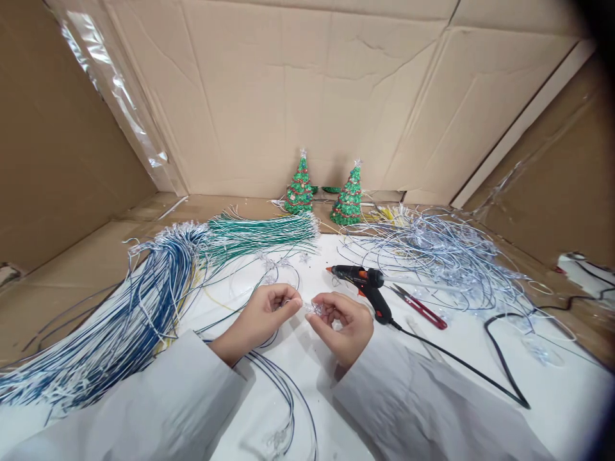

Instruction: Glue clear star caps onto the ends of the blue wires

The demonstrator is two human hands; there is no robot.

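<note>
My left hand (266,315) pinches the end of a thin wire (283,390) that loops back under my sleeve. My right hand (342,323) holds a small clear star-shaped piece (316,308) at its fingertips. The two hands almost meet over the white table (480,333). A black and orange glue gun (366,285) lies just beyond my right hand, its black cord (500,358) running off to the right. Red-handled scissors (419,307) lie beside it.
A thick bundle of blue and white wires (129,314) fans across the left, green wires (259,232) behind it. A loose tangle of pale wires (442,256) fills the right. Two small green glitter trees (300,187) (348,197) stand at the back. Cardboard walls (307,89) enclose the table.
</note>
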